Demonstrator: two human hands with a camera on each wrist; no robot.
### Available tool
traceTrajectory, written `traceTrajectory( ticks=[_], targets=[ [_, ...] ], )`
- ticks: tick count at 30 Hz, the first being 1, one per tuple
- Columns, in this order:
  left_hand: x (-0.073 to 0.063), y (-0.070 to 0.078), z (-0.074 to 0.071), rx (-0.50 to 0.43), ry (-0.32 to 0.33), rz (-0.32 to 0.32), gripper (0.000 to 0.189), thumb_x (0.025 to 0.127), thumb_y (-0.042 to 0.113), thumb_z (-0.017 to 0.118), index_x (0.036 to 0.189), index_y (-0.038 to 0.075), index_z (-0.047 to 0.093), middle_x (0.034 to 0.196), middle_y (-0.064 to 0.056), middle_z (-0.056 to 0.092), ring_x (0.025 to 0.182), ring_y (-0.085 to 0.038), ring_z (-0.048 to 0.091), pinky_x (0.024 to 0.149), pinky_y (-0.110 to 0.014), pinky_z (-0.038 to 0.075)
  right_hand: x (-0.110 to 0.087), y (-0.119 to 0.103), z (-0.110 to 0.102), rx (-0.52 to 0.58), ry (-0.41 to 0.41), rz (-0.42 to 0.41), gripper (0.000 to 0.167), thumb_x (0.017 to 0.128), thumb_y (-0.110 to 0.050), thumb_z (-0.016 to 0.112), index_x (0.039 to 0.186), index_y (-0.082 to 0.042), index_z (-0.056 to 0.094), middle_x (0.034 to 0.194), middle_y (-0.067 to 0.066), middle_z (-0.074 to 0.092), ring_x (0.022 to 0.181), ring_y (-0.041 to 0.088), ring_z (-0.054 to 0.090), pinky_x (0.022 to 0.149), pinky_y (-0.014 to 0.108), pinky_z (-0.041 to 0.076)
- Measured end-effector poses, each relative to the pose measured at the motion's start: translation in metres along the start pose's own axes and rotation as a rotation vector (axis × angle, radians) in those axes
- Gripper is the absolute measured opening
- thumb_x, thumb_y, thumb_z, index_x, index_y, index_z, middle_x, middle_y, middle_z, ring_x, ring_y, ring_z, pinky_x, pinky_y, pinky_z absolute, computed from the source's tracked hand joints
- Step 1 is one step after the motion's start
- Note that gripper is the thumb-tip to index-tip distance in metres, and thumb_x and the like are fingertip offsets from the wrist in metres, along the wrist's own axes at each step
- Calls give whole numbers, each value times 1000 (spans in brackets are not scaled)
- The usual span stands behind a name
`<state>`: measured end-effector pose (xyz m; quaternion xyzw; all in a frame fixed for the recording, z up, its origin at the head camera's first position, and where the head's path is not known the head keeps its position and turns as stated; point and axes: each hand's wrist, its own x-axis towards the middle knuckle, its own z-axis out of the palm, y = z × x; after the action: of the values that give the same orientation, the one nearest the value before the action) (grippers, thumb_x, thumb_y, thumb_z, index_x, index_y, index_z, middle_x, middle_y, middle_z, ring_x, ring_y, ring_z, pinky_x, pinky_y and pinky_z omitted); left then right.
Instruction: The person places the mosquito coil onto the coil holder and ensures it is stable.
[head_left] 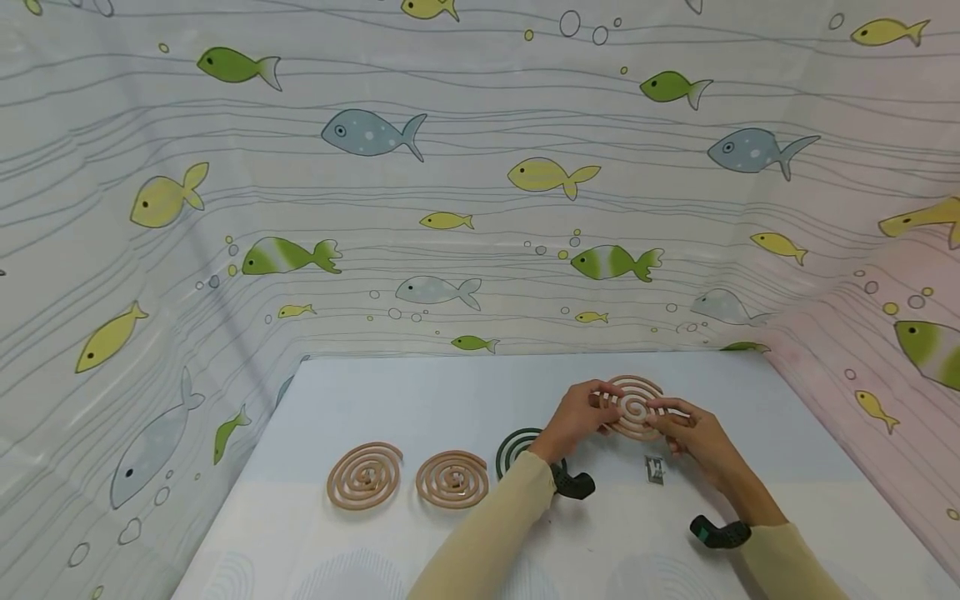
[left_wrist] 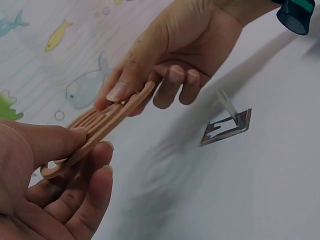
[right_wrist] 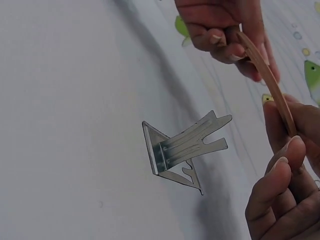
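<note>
A brown mosquito coil (head_left: pixel 634 408) is held up off the table at the right by both hands. My left hand (head_left: pixel 576 419) pinches its left edge between thumb and fingers, while my right hand (head_left: pixel 696 440) pinches the opposite edge. Seen nearly edge-on in the left wrist view, the coil (left_wrist: pixel 107 122) tilts and has the thumbs on its upper face. Below the hands, a small metal coil stand (right_wrist: pixel 185 147) lies on the table with its forked prong bent upward. Neither hand touches the stand.
Two more brown coils, one (head_left: pixel 365 476) at far left and another (head_left: pixel 452 479) beside it, sit on the white table (head_left: pixel 420 400). A dark green coil (head_left: pixel 517 446) is partly hidden behind my left forearm. Fish-patterned sheeting (head_left: pixel 480 250) surrounds the table.
</note>
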<state>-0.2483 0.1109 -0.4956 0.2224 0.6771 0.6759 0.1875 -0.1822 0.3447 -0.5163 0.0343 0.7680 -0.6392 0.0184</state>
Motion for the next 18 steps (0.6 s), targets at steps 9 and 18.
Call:
traceTrajectory(
  ticks=[9,18],
  targets=[
    [-6,4,5,14,3,0,25,95,0,72,119,4,70,82,-5,65,71,-14,63,80,-54,58,-7,-1,2,-12,20,-5,49,96,-33,75,135,-7,60,93,-1,72,65,11,50,58,32,48],
    [-14,5,7,21,0,-10,25,95,0,72,119,5,70,83,-4,65,72,-14,64,82,-53,58,-14,-1,4,-48,27,-52,50,97,-33,74,136,-6,59,88,-1,67,65,13,51,56,34,47]
  ],
)
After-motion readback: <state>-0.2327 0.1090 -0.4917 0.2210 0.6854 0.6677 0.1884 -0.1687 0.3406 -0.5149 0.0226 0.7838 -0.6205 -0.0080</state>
